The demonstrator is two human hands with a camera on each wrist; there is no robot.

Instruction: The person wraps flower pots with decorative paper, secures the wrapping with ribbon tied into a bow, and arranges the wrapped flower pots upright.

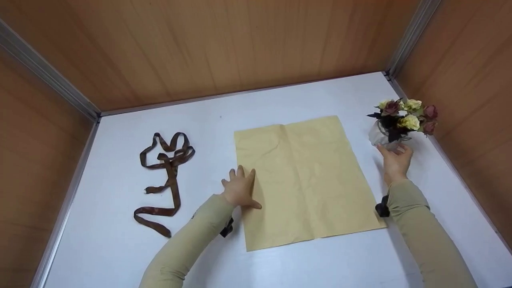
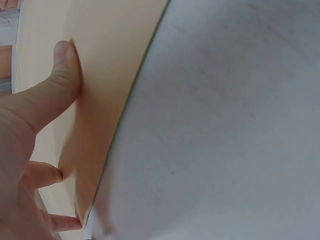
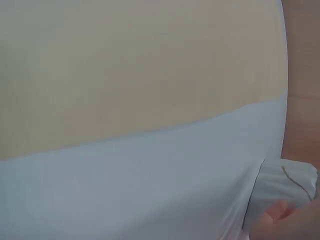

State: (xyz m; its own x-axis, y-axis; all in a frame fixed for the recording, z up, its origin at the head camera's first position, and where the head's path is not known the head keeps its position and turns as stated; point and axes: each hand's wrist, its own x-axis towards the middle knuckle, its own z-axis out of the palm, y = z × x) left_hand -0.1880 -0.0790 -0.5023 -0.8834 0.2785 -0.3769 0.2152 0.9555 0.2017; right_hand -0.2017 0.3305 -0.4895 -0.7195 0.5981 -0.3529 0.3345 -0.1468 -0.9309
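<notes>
On table [image 1: 304, 264] — left hand [image 1: 240, 192]: one sheet [image 1: 312, 180] — right hand [image 1: 396, 163]: one flowerpot [image 1: 376, 135]

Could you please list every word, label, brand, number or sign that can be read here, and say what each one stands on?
There are none: no lettering shows on the brown paper sheet, the white pot or the brown ribbon.
The black wrist devices are too small to tell whether they bear any marking.
</notes>
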